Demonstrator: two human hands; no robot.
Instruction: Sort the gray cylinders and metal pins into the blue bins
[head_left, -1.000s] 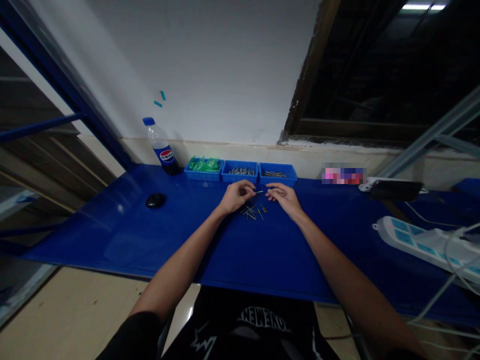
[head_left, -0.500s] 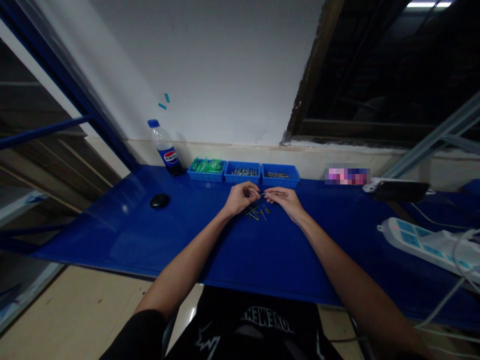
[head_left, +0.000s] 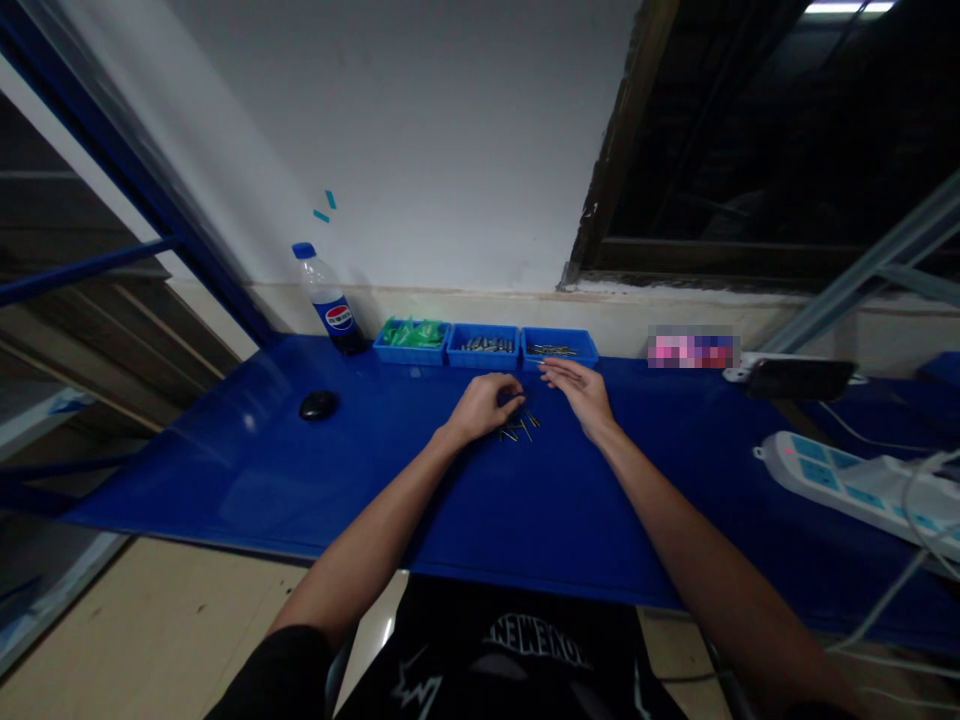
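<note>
My left hand (head_left: 484, 408) is low over the table, its fingers curved and the thumb apart from them, with nothing visible between. Beneath and beside its fingertips lies a small loose pile of thin, screw-like metal pieces (head_left: 525, 428), partly hidden by the hand. My right hand (head_left: 581, 390) is raised at the front edge of the right blue bin (head_left: 585, 362), pinching a thin metal piece (head_left: 537, 362) that points left. That bin holds more thin metal pieces (head_left: 551, 350). Next to it, the middle blue bin (head_left: 484, 359) contains short grey metal parts (head_left: 487, 345).
The left blue bin (head_left: 411, 355) holds green plastic packets (head_left: 412, 333). A cola bottle (head_left: 330, 300) stands beside it, and a black mouse (head_left: 318, 405) lies at the left. On the right are a phone (head_left: 801, 380) and a white power strip (head_left: 832, 475) with cables.
My hands have moved apart. The right one went up toward the right bin with the thin metal piece; the left one dropped slightly closer to the loose pile.
</note>
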